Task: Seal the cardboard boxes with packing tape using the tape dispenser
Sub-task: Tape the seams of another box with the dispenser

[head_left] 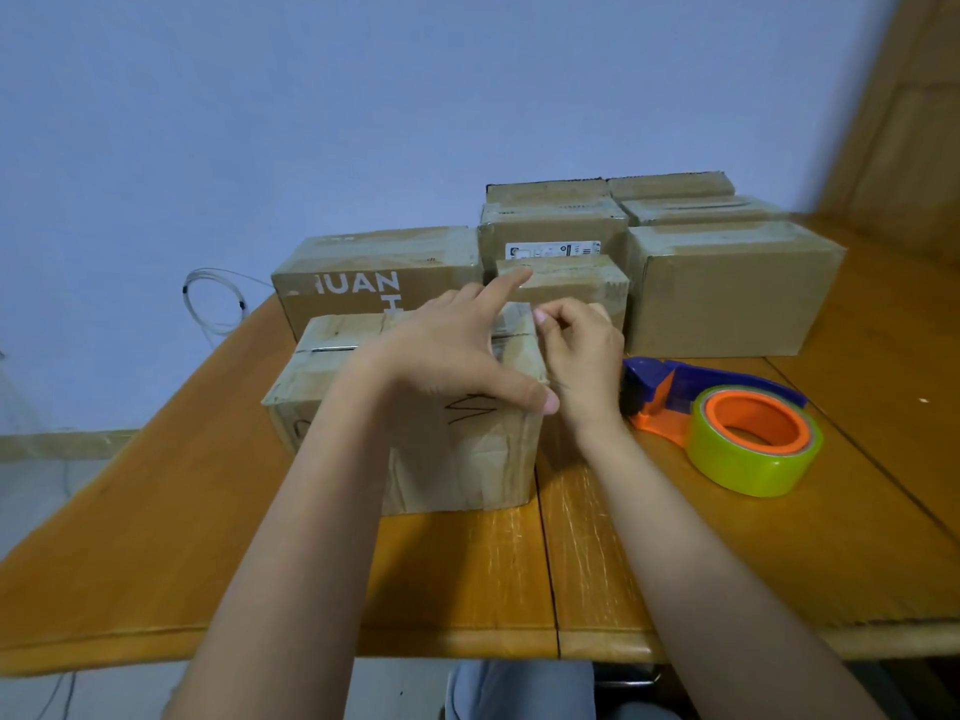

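Note:
A small cardboard box (pixel 447 459) with black pen marks on its front stands at the table's middle, its top flaps closed along a seam. My left hand (pixel 457 350) lies flat across the box's top, thumb at the front right corner, index finger pointing away. My right hand (pixel 582 350) is at the box's upper right edge, its fingers curled and pinching at something thin there; what it pinches is too small to make out. The tape dispenser (pixel 727 423), blue and orange with a yellow-green roll, lies on the table just right of my right wrist.
Several taped cardboard boxes (pixel 722 288) are stacked behind, one printed with white letters (pixel 363 293). The wooden table (pixel 649 553) has a front edge close to me. A coiled cable (pixel 208 304) hangs by the wall at left. A wooden panel (pixel 904 122) rises at right.

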Motion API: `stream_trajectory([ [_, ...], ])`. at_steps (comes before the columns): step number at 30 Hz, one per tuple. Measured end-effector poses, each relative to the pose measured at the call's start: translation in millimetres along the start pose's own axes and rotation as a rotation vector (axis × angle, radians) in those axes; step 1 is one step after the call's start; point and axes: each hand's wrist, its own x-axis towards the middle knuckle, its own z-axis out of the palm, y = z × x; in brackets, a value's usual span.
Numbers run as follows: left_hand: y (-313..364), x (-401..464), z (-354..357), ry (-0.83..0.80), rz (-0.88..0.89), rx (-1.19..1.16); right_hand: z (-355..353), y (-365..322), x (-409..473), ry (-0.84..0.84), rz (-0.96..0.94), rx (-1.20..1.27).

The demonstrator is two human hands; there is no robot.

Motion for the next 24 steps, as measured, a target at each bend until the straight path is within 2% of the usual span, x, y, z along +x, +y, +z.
stream_trajectory([
  [2, 0.4, -0.2, 0.1, 0.003, -0.004, 0.008, 0.2, -2.8, -1.6, 0.029, -0.021, -0.021],
  [9, 1.1, -0.7, 1.0, -0.009, -0.017, 0.001, -0.8, -9.6, -7.2, 0.002, 0.158, 0.126],
  [15, 1.6, -0.4, -1.7, -0.010, -0.025, -0.003, -7.7, -6.7, -17.1, -0.102, 0.022, 0.112],
  [24, 4.1, -0.2, 0.2, -0.001, -0.043, 0.031, -12.4, -2.1, -24.5, -0.158, 0.054, 0.210],
])
